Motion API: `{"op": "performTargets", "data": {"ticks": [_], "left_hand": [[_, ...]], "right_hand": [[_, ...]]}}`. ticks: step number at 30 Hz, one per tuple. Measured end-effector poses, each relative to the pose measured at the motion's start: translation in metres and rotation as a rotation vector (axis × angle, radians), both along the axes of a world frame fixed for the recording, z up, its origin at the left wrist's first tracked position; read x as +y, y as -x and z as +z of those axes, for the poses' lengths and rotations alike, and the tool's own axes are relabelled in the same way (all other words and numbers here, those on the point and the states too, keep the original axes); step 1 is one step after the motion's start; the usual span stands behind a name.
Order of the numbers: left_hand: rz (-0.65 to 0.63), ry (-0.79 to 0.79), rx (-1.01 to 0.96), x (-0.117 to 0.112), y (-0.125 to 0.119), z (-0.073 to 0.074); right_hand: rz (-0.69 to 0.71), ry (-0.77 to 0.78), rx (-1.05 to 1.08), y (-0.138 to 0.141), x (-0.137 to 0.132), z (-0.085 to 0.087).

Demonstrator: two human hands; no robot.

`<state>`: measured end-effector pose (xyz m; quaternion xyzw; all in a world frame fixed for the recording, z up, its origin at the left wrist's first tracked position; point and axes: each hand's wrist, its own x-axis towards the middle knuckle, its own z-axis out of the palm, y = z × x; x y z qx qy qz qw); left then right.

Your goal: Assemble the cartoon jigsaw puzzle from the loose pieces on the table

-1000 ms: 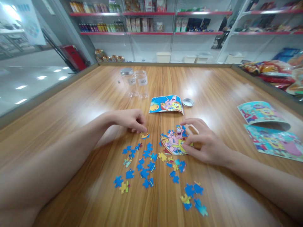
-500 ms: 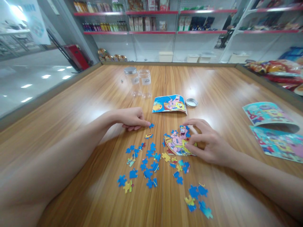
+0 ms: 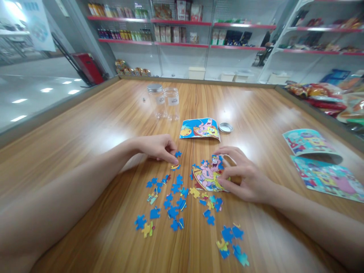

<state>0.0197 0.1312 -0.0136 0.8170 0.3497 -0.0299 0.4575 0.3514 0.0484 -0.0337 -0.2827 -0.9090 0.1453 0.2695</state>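
Observation:
A partly assembled cartoon puzzle [image 3: 207,174] lies on the wooden table [image 3: 256,113]. My right hand [image 3: 244,176] curves around its right edge, thumb and fingertips pressed on it. My left hand [image 3: 157,147] rests to the left of the puzzle, fingers curled together. Its fingertips touch a small blue piece [image 3: 178,154], and a yellow-and-blue piece [image 3: 175,167] lies just below them. Several loose pieces [image 3: 173,197], mostly blue, are scattered in front of both hands. More loose pieces [image 3: 231,242] lie nearer me on the right.
A printed reference picture [image 3: 200,128] and a metal lid [image 3: 225,127] lie beyond the puzzle. Two clear jars [image 3: 163,101] stand further back. Two cartoon sheets [image 3: 318,159] lie at the right, with snack bags [image 3: 321,93] behind them. Shelves line the far wall.
My left hand went from the yellow-and-blue piece to a blue piece further back and drew it slightly closer. My right hand stayed on the assembled puzzle. The camera shifted a little.

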Motion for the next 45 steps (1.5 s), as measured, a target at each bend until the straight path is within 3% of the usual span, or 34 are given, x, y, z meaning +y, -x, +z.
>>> {"op": "performTargets", "data": {"ticks": [4,9,29,38,42,45], "left_hand": [[-0.058,0.014,-0.188,0.003,0.001,-0.006],[-0.136,-0.009,-0.139,0.006,0.001,-0.008],[-0.027,0.005,0.002,0.005,0.0,-0.009],[-0.034,0.02,-0.041,0.007,0.001,-0.012],[-0.054,0.023,-0.165,-0.004,-0.007,-0.002],[-0.127,-0.101,-0.206,-0.03,-0.03,0.011]], "right_hand": [[0.001,-0.02,0.04,-0.001,-0.001,0.001],[-0.076,-0.097,0.098,-0.001,-0.001,-0.001],[-0.135,-0.086,0.145,0.003,-0.001,-0.004],[-0.113,-0.067,0.114,0.003,-0.003,-0.004],[-0.123,-0.059,0.115,0.004,-0.002,-0.005],[-0.135,-0.049,0.101,0.003,-0.001,-0.007]]}}
